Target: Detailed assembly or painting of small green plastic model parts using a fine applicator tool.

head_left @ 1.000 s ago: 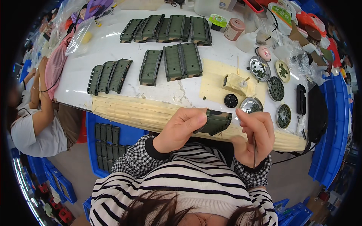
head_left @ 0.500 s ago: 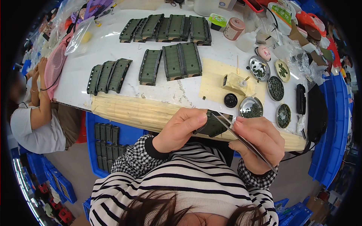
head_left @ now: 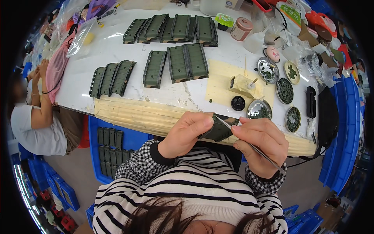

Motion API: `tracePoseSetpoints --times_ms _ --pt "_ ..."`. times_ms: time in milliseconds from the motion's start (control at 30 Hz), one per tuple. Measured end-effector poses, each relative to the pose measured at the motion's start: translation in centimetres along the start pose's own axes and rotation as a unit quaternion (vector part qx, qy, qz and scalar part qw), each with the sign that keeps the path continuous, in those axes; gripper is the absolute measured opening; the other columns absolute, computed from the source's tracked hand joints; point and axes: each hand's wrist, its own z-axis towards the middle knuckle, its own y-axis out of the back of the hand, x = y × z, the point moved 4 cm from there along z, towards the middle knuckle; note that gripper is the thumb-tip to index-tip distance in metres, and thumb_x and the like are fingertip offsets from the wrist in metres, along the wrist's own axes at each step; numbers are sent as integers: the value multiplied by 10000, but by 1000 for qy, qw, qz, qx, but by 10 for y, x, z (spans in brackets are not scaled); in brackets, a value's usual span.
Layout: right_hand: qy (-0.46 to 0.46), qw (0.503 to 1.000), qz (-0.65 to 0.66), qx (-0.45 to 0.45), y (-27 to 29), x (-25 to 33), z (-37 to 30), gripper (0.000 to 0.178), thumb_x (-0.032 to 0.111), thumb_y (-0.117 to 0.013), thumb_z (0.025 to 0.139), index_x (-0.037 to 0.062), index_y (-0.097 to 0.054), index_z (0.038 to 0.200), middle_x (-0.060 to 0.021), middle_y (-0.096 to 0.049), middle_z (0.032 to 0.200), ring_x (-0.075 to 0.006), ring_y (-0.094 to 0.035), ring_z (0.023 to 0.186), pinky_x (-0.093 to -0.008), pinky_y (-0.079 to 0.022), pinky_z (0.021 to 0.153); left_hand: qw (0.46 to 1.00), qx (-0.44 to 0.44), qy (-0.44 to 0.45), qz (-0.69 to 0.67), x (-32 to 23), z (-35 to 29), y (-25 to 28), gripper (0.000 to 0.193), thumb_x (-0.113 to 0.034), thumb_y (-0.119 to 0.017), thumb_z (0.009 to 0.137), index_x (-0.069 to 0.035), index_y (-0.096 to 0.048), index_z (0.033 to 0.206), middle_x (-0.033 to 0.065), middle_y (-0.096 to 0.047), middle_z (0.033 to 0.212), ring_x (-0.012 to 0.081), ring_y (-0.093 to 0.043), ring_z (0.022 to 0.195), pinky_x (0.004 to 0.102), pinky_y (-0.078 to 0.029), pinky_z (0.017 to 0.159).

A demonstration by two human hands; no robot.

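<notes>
Tweezers (head_left: 260,152), one, right hand (head_left: 264,139); green part (head_left: 219,132), one, left hand (head_left: 185,134).

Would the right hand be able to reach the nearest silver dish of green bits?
Probably yes: the right hand is close to the silver dish, with no obstacle visible between them, though it holds tweezers.

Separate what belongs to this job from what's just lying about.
Likely the job:
- green camouflage piece in left hand
- slim metal tool in right hand
- dishes of green bits

Likely just lying about:
- pink jar
- green-lidded tub
- clear plastic bag
</notes>
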Motion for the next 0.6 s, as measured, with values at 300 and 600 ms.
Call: tracePoseSetpoints --times_ms 300,600 --pt "-11 997 69 -45 2 -4 -4 340 68 -787 721 -6 -681 1035 -121 -669 898 -240 -657 800 -378 -563 829 999 7 -33 24 -5 -4 -1 404 -279 -465 1015 51 -571 1221 122 -642 1125 144 -600 986 297 -456 912" --pt "-98 972 114 -180 12 -25 -31 271 123 -743 787 -50 -684 987 -145 -674 845 -215 -636 740 -285 -489 676 861 -357 -206 299 -97 -35 55 557 2 -672 816 -14 -404 1305 114 -614 1056 108 -576 704 238 -484 608"
